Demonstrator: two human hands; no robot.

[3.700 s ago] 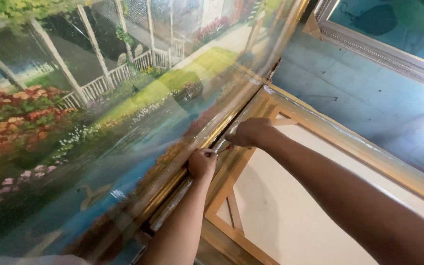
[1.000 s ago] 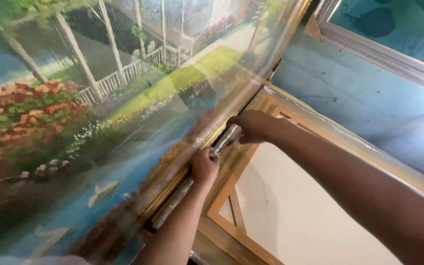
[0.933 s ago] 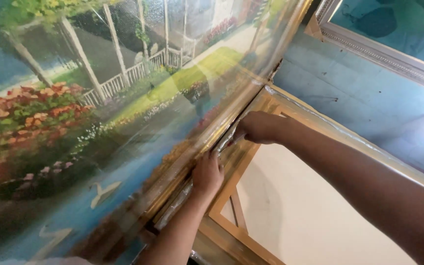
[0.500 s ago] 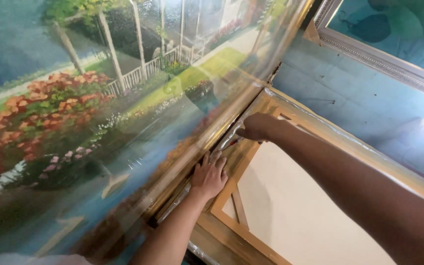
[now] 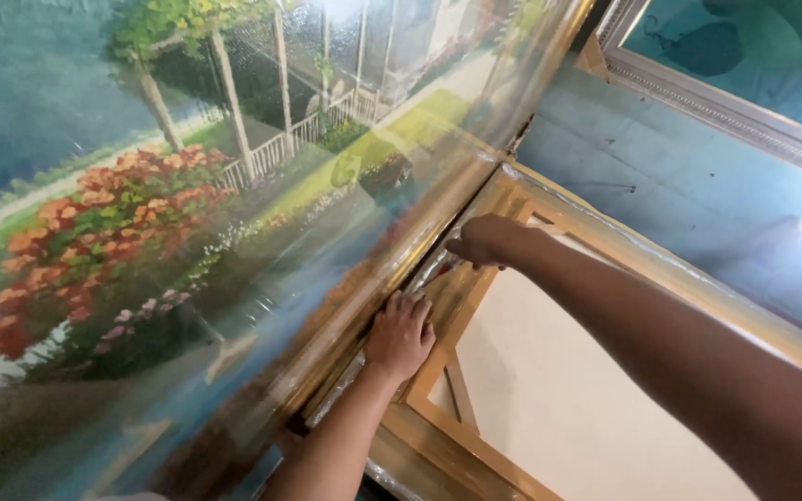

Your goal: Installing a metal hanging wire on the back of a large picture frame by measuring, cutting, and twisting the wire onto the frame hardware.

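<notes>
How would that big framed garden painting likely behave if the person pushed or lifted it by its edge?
The garden painting is probably stiff, since its gold frame edge runs straight. It looks bulky and likely awkward to lift. The glossy clear wrap under the left hand and right hand may be slippery.

Large painting (image 5: 187, 232) left; canvas back (image 5: 587, 399) right; both hands on seam between; wall (image 5: 679, 186) behind.

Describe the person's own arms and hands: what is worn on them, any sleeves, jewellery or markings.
Both forearms are bare, with no sleeve in view. The left hand and right hand wear no gloves, and no watch, bracelet or ring shows. No markings are visible on either arm.
</notes>
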